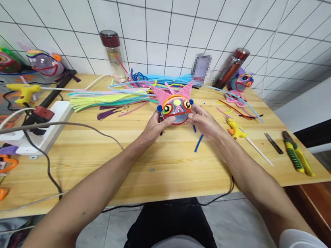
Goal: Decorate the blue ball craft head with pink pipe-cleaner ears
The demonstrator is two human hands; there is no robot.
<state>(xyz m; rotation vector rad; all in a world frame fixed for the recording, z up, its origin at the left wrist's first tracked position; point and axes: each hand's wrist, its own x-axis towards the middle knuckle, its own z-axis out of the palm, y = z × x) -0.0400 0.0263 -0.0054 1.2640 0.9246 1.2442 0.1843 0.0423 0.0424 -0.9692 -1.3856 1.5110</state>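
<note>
Between my two hands is a round clear ball decorated as an animal face [179, 117], with pink pointed ears, yellow-ringed eyes, blue balls at the sides and a red mouth line. My left hand [155, 126] is closed on its left side, thumb across the lower front. On the right side, my right hand [204, 121] grips it with fingertips near the mouth. Short blue pipe cleaner pieces [198, 143] lie on the table just below my right hand. Behind the ball are bundles of pipe cleaners [110, 97] in yellow, green, pink and blue.
A yellow glue gun [237, 128], a small craft knife [273, 143] and green-yellow pliers [295, 155] lie at right. A white power strip [52, 128] with cables is at left, near another yellow glue gun [25, 92]. Bottles [115, 59] and decorated balls [44, 63] stand along the tiled wall.
</note>
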